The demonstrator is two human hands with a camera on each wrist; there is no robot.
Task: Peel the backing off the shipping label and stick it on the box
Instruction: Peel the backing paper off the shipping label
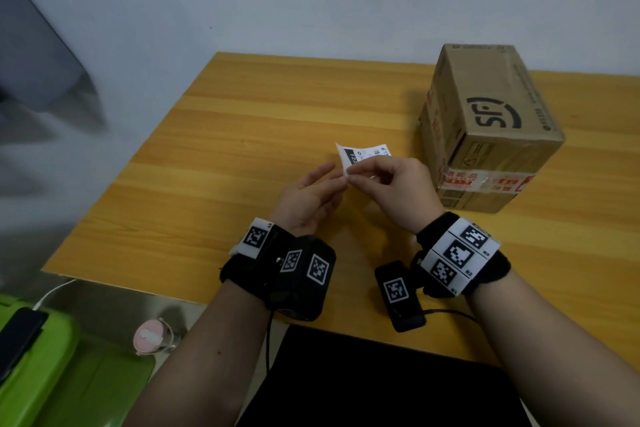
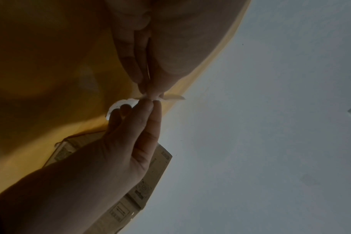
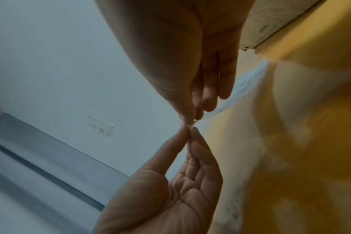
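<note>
Head view: two hands raised just above the table (image 1: 242, 107), meeting at one corner of a single shipping label (image 1: 363, 154). Left hand (image 1: 308, 198) palm-up, thumb and forefinger pinching that corner, remaining fingers loosely extended. Right hand (image 1: 398, 187) back-up, thumb and forefinger pinching the same corner from the other side, other fingers curled under. Label held in the air between the hands, printed face up, far edge curling toward the wall; no telling from here whether backing and label have separated.

One cardboard box (image 1: 485, 125) on the table, just right of and beyond the right hand, apart from it, sealed with a red-printed tape band round its near side, logo on top. Nothing standing between label and box.

Two wrist rigs with black-and-white markers, one per forearm. Off the table's near-left: one green bin (image 1: 52, 367), one dark phone (image 1: 20, 333) on it, one pink round item (image 1: 150, 340) beside.

Left wrist view: right hand's fingers (image 2: 144, 109) pressed tip to tip against the left's, a white sliver of label (image 2: 118, 106) curling behind them, box (image 2: 146, 186) partly hidden behind the right hand (image 2: 102, 166).

Right wrist view, and no other: left hand's open palm (image 3: 176, 190), label (image 3: 247, 85) trailing behind the right hand's fingers (image 3: 210, 95), a small paper note (image 3: 101, 129) stuck on the wall.
</note>
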